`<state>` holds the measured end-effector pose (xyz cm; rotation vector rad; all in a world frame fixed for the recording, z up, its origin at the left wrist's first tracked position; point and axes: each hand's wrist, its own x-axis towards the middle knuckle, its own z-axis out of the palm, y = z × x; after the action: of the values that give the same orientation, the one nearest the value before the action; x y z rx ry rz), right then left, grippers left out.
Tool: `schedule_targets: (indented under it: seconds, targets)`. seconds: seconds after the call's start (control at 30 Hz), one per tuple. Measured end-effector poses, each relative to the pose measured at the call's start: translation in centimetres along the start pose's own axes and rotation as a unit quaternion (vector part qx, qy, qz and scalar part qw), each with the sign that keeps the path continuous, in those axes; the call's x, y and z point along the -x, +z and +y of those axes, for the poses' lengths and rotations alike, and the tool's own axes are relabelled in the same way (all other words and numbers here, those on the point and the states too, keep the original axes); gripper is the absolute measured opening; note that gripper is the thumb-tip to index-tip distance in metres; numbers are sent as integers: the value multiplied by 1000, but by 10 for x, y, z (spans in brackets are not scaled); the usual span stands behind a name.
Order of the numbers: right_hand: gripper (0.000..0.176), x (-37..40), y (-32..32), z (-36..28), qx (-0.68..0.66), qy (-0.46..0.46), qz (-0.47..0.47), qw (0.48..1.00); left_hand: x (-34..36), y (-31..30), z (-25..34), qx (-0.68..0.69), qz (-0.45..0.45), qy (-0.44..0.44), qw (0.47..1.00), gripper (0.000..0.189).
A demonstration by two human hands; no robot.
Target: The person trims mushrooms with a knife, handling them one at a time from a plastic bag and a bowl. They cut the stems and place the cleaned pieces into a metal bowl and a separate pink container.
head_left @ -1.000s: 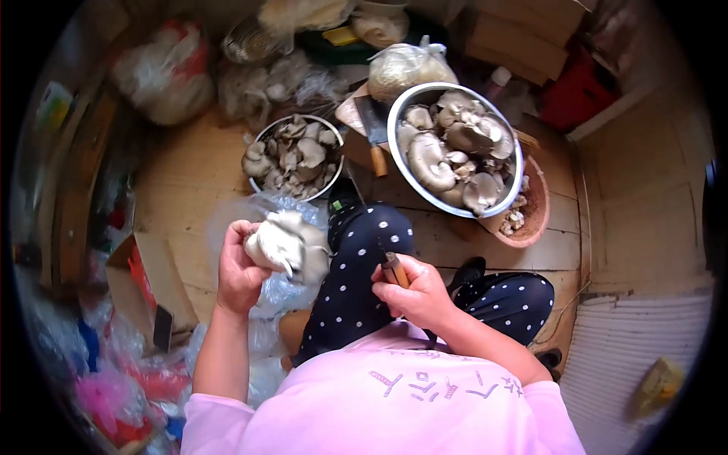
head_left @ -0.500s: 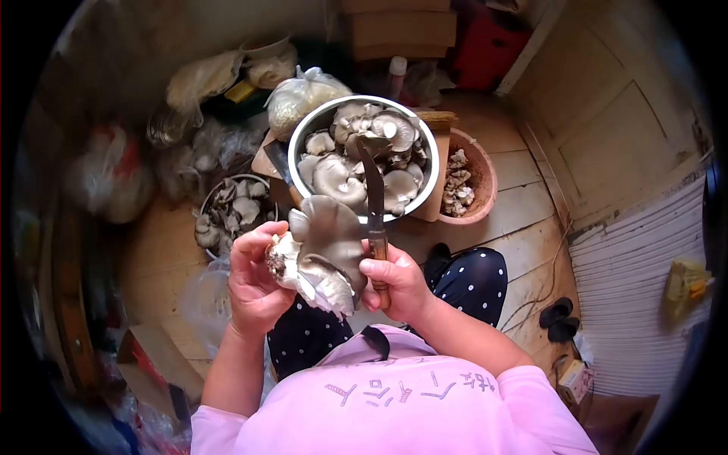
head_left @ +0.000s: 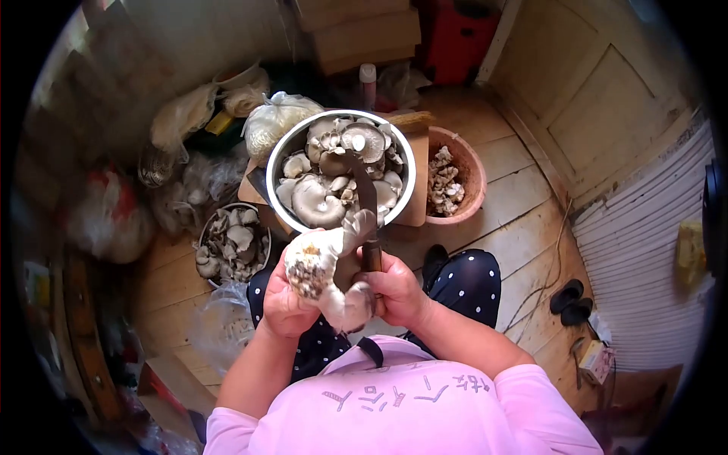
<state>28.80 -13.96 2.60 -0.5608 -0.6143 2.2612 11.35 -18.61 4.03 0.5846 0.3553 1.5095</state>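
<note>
My left hand (head_left: 288, 305) grips an oyster mushroom cluster (head_left: 322, 265), its dirty, dark-speckled stem base turned up toward me. In my right hand (head_left: 398, 288) is a knife (head_left: 366, 199), its wooden handle wrapped by the fingers and its dark curved blade pointing away from me. Close beside the knife, the cluster's caps overlap the lower blade and reach the right fingers. Just beyond the hands stands a white-rimmed metal basin (head_left: 410, 171) heaped with grey oyster mushrooms (head_left: 318, 199); the blade tip overlaps it in this view.
A pink plastic tub (head_left: 476, 178) with mushroom trimmings (head_left: 444, 182) stands right of the basin. At left, a smaller bowl holds more mushrooms (head_left: 235, 239). Behind are a tied plastic bag (head_left: 280, 121) and a spray can (head_left: 368, 85). Black slippers (head_left: 572, 303) lie at right.
My left hand has moved right and turned the mushroom cluster, so its stem base now faces up. The knife sits slightly lower, closer against the caps. The view has shifted a little.
</note>
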Motion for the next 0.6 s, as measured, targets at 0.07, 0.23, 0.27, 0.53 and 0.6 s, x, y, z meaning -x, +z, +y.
schedule_targets:
  seconds: [0.07,0.23,0.27,0.53,0.6]
  targets:
    - [24,4,4,-9,25,25,17,999,1,-5,-5,-55,44,-15,997,91]
    - [22,-1,-8,0,-1,-10,23,1000,-8,0,-24,26,38,-41,998,70]
    - [25,-1,-10,2,-29,-16,30,999,-10,1,-26,29,52,-39,997,66]
    - [25,1,-10,11,69,-27,113,991,-12,2,-31,-78,93,16,993,62]
    - [28,2,-14,8,109,-36,127,985,-9,-27,-30,52,96,-57,992,65]
